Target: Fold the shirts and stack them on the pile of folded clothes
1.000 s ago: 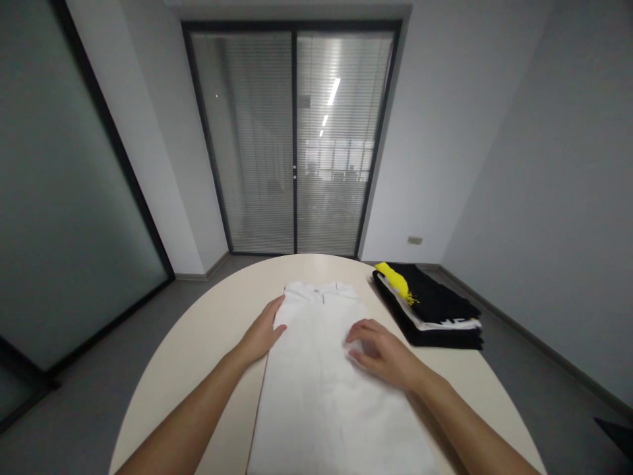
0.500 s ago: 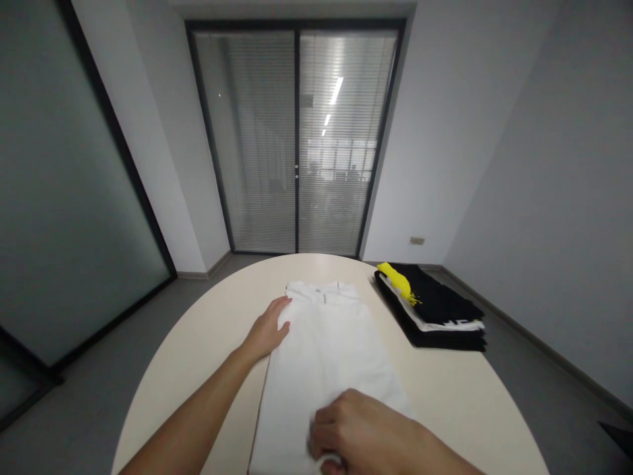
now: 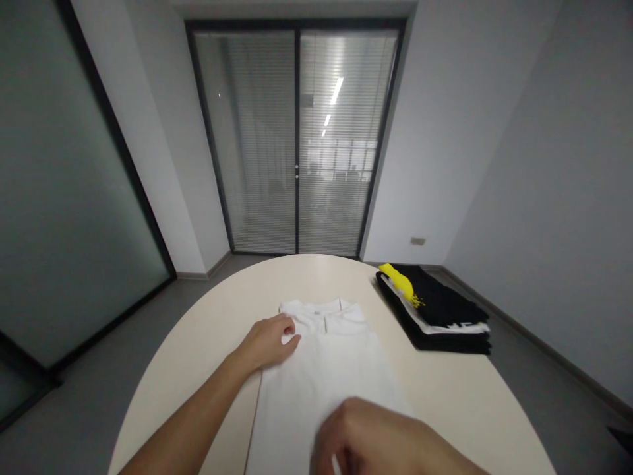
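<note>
A white shirt [image 3: 331,363] lies lengthwise on the round beige table [image 3: 217,330], folded into a long strip with its collar at the far end. My left hand [image 3: 270,342] rests at the shirt's upper left corner by the collar, fingers curled and pinching the cloth there. My right hand [image 3: 376,439] is close to the camera over the shirt's near end, fingers closed on the white fabric; its fingertips are partly cut off by the frame's lower edge.
A stack of folded dark clothes [image 3: 440,310] with a yellow piece [image 3: 398,280] on top sits at the table's far right. Beyond the table stand glass sliding doors [image 3: 297,138] with blinds; grey walls and floor surround it.
The shirt has slid toward me, its collar end now nearer. My left hand curled onto the collar corner. My right hand pulled back from the shirt's middle to its near end and closed.
</note>
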Demonstrator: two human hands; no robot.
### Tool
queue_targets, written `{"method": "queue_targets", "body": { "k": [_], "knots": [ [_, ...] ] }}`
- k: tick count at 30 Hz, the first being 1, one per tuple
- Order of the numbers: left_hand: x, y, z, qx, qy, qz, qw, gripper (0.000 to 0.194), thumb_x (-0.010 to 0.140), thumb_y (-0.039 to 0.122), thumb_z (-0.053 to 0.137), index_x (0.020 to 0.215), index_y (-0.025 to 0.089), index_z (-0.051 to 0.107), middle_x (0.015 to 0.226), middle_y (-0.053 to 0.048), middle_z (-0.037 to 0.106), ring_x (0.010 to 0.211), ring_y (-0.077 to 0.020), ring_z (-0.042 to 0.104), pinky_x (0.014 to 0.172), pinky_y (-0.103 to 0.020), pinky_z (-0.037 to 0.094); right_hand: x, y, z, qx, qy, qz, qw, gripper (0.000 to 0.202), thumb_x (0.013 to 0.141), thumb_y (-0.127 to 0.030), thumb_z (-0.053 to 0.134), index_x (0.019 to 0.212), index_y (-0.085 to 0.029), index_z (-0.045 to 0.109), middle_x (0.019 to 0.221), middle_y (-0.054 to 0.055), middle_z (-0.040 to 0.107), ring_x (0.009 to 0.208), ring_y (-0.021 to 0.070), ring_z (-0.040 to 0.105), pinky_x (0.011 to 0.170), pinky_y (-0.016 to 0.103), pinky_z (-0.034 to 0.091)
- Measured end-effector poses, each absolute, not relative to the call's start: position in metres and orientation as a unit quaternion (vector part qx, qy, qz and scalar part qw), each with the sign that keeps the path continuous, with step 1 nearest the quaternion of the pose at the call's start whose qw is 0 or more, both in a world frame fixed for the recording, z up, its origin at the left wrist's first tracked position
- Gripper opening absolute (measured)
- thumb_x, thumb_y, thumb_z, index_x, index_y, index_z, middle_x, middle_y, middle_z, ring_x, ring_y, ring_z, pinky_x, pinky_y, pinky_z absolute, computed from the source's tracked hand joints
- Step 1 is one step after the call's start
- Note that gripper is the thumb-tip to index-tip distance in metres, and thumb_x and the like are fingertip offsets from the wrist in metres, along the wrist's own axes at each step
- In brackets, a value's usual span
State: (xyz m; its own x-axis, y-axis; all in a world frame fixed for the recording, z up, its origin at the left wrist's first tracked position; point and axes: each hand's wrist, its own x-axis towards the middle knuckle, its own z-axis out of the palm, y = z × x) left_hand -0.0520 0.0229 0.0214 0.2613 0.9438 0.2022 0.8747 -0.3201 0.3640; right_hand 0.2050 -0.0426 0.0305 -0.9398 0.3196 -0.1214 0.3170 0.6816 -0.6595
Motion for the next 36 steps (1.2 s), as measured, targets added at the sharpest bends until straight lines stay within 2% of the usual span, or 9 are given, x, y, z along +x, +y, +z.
{"method": "queue_targets", "body": {
  "k": [3, 7, 10, 14, 21, 24, 28, 32, 36],
  "knots": [
    [-0.060, 0.020, 0.025, 0.787, 0.580, 0.178, 0.112, 0.011, 0.079, 0.028, 0.058, 0.085, 0.024, 0.066, 0.089, -0.005, 0.071, 0.079, -0.0238, 0.064, 0.069, -0.030, 0.040, 0.226, -0.012, 0.050, -0.317, -0.909, 0.226, 0.149, 0.027, 0.091, -0.024, 0.051, 0.104, -0.024, 0.074, 0.098, 0.004, 0.074, 0.088, 0.0173, 0.066, 0.083, 0.027, 0.049],
    [-0.073, 0.020, 0.027, 0.777, 0.589, 0.162, 0.153, 0.018, 0.069, 0.020, 0.060, 0.085, 0.025, 0.067, 0.084, -0.004, 0.072, 0.077, -0.0244, 0.064, 0.065, -0.029, 0.038, 0.263, 0.029, 0.038, -0.454, -0.850, 0.120, 0.239, 0.028, 0.090, -0.029, 0.053, 0.108, -0.020, 0.072, 0.112, 0.012, 0.070, 0.111, 0.0271, 0.059, 0.100, 0.040, 0.044],
    [-0.077, 0.020, 0.030, 0.779, 0.582, 0.161, 0.168, 0.014, 0.068, 0.020, 0.060, 0.081, 0.024, 0.065, 0.080, -0.004, 0.070, 0.072, -0.0230, 0.062, 0.062, -0.028, 0.036, 0.281, 0.046, 0.024, -0.521, -0.812, 0.135, 0.226, 0.032, 0.088, -0.036, 0.054, 0.109, -0.018, 0.071, 0.101, 0.012, 0.070, 0.095, 0.0261, 0.062, 0.088, 0.038, 0.047],
    [-0.078, 0.022, 0.035, 0.789, 0.536, 0.200, 0.225, 0.016, 0.070, 0.018, 0.054, 0.083, 0.022, 0.062, 0.083, -0.001, 0.068, 0.077, -0.0206, 0.062, 0.065, -0.026, 0.040, 0.284, 0.050, 0.019, -0.554, -0.785, 0.182, 0.209, 0.032, 0.088, -0.042, 0.054, 0.104, -0.018, 0.068, 0.077, 0.004, 0.065, 0.069, 0.0190, 0.058, 0.068, 0.031, 0.043],
    [-0.084, 0.027, 0.030, 0.773, 0.473, 0.232, 0.353, 0.031, 0.071, 0.021, 0.058, 0.102, 0.020, 0.065, 0.104, -0.004, 0.071, 0.097, -0.0223, 0.064, 0.087, -0.030, 0.047, 0.283, 0.048, 0.016, -0.508, -0.789, 0.239, 0.250, 0.019, 0.087, -0.038, 0.052, 0.100, -0.024, 0.054, 0.062, -0.007, 0.048, 0.057, 0.0134, 0.045, 0.058, 0.025, 0.033],
    [-0.082, 0.033, 0.030, 0.753, 0.470, 0.302, 0.347, 0.023, 0.079, 0.027, 0.058, 0.100, 0.019, 0.065, 0.102, -0.004, 0.070, 0.088, -0.0192, 0.063, 0.079, -0.028, 0.048, 0.281, 0.050, 0.021, -0.504, -0.768, 0.229, 0.321, 0.023, 0.090, -0.042, 0.050, 0.102, -0.024, 0.053, 0.068, -0.005, 0.049, 0.061, 0.0143, 0.046, 0.059, 0.026, 0.037],
    [-0.074, 0.045, 0.019, 0.681, 0.513, 0.448, 0.269, 0.027, 0.087, 0.033, 0.056, 0.109, 0.020, 0.062, 0.107, -0.005, 0.069, 0.079, -0.0158, 0.060, 0.075, -0.028, 0.047, 0.276, 0.061, 0.020, -0.515, -0.704, 0.184, 0.452, 0.038, 0.094, -0.049, 0.046, 0.119, -0.021, 0.053, 0.077, 0.000, 0.052, 0.065, 0.0161, 0.049, 0.059, 0.027, 0.040],
    [-0.075, 0.054, -0.007, 0.675, 0.521, 0.441, 0.280, 0.043, 0.081, 0.024, 0.060, 0.124, 0.019, 0.055, 0.121, -0.009, 0.067, 0.093, -0.0182, 0.063, 0.086, -0.032, 0.049, 0.276, 0.071, 0.004, -0.532, -0.721, 0.198, 0.398, 0.060, 0.090, -0.049, 0.049, 0.140, -0.017, 0.043, 0.077, 0.000, 0.055, 0.064, 0.0169, 0.052, 0.063, 0.029, 0.043],
    [-0.080, 0.052, -0.021, 0.703, 0.538, 0.377, 0.275, 0.061, 0.079, 0.021, 0.063, 0.138, 0.017, 0.046, 0.131, -0.013, 0.063, 0.102, -0.0211, 0.063, 0.095, -0.037, 0.048, 0.279, 0.066, -0.002, -0.543, -0.756, 0.219, 0.292, 0.062, 0.086, -0.045, 0.054, 0.141, -0.017, 0.043, 0.076, -0.001, 0.058, 0.065, 0.0178, 0.054, 0.065, 0.029, 0.042]
  ]
}}
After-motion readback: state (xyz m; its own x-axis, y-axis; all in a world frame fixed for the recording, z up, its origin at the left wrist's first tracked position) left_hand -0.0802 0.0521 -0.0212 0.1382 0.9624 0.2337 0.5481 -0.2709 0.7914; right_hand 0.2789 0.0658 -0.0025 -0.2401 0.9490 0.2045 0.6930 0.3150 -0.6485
